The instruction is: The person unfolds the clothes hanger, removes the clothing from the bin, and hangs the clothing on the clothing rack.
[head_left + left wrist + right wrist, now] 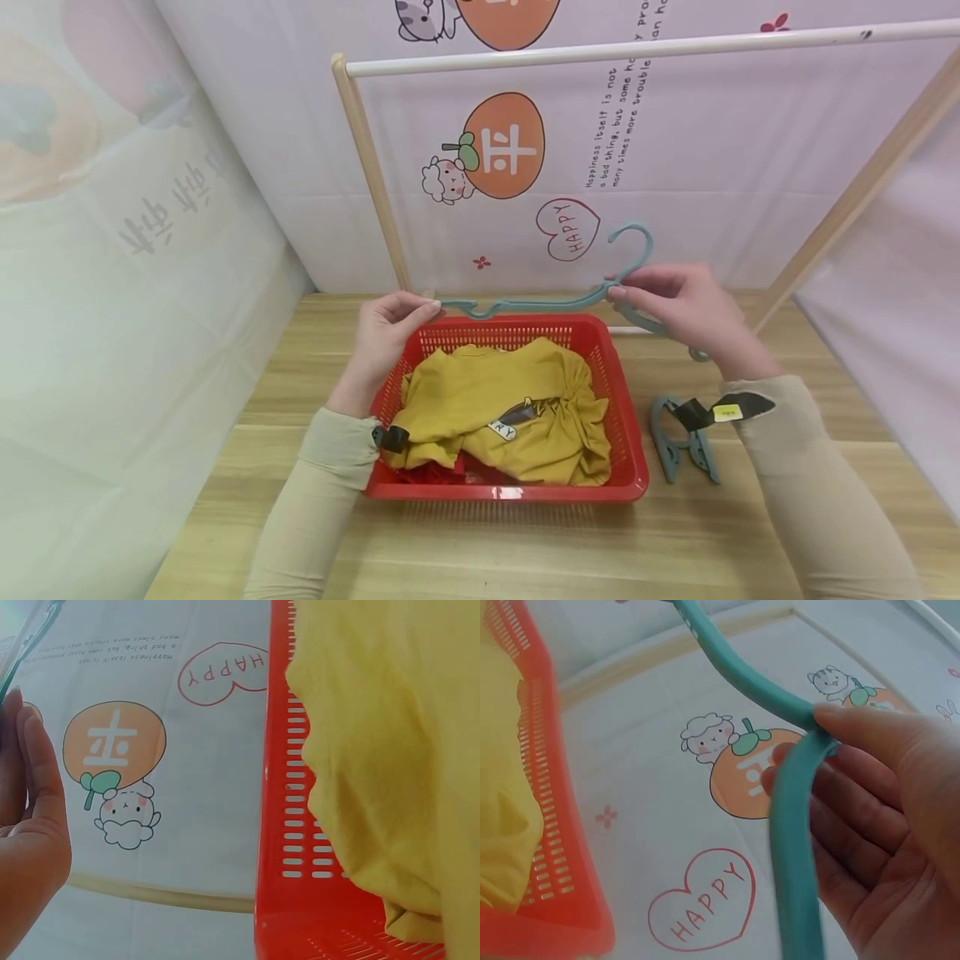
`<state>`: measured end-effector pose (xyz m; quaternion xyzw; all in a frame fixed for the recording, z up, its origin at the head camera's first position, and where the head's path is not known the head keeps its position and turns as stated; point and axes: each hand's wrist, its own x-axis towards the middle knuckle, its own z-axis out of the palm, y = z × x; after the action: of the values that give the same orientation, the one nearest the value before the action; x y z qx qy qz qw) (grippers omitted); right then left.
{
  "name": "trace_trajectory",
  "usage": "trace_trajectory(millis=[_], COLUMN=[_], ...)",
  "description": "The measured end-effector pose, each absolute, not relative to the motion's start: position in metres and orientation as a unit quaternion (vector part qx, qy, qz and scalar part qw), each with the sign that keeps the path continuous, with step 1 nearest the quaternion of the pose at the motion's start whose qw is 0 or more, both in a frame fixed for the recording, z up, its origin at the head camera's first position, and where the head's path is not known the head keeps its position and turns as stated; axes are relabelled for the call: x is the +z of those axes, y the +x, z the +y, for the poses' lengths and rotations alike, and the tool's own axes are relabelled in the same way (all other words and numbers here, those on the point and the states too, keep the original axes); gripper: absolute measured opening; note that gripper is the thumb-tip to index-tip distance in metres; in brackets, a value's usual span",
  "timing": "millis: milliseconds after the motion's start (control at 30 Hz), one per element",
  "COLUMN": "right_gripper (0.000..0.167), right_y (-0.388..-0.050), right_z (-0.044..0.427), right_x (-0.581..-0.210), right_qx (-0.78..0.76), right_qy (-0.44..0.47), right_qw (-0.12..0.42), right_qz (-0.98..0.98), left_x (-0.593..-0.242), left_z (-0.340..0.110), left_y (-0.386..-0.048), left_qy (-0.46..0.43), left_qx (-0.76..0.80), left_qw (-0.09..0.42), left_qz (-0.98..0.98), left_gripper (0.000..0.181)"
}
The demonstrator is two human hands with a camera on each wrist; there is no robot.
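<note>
A teal hanger (536, 306) is held above the back edge of the red basket, its hook up. The left hand (386, 337) pinches the end of one arm of it between thumb and fingers. At the hanger's centre, just below the hook, the right hand (686, 308) grips it; the other arm slopes down behind that hand. In the right wrist view, the right hand (885, 810) has its thumb on the joint of the hanger (791, 825). The left wrist view shows the left hand (34, 817) at the hanger's tip. Yellow clothing (525, 375) lies in the basket below.
The red basket (633, 433) stands on the wooden table (465, 558), with something red under the yellow clothing. Right of it lies a folded teal hanger (671, 442). Behind stands a rack with a white rail (637, 50) and wooden side posts (371, 175).
</note>
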<state>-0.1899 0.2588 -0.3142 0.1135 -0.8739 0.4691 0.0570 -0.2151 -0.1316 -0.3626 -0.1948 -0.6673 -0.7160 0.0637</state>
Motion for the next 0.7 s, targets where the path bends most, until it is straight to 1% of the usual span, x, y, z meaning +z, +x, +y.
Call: trace_trajectory(millis=[233, 433, 700], right_gripper=[0.028, 0.024, 0.023], right_y=[-0.19, -0.189, -0.189], right_z=[0.257, 0.26, 0.267], right_x=[-0.315, -0.317, -0.319], right_qx=[0.496, 0.496, 0.494], right_qy=[0.135, 0.142, 0.128], right_qw=[0.078, 0.088, 0.103], right_qz=[-0.854, -0.852, -0.854], left_x=[-0.366, -0.366, -0.369], left_z=[-0.132, -0.133, -0.136], left_y=[-0.217, -0.217, -0.22], left_qy=[-0.199, -0.187, -0.126], left_qx=[-0.716, -0.697, -0.651], left_qw=[0.043, 0.012, -0.037], left_qz=[-0.668, -0.692, -0.747], left_gripper=[0.015, 0.006, 0.038])
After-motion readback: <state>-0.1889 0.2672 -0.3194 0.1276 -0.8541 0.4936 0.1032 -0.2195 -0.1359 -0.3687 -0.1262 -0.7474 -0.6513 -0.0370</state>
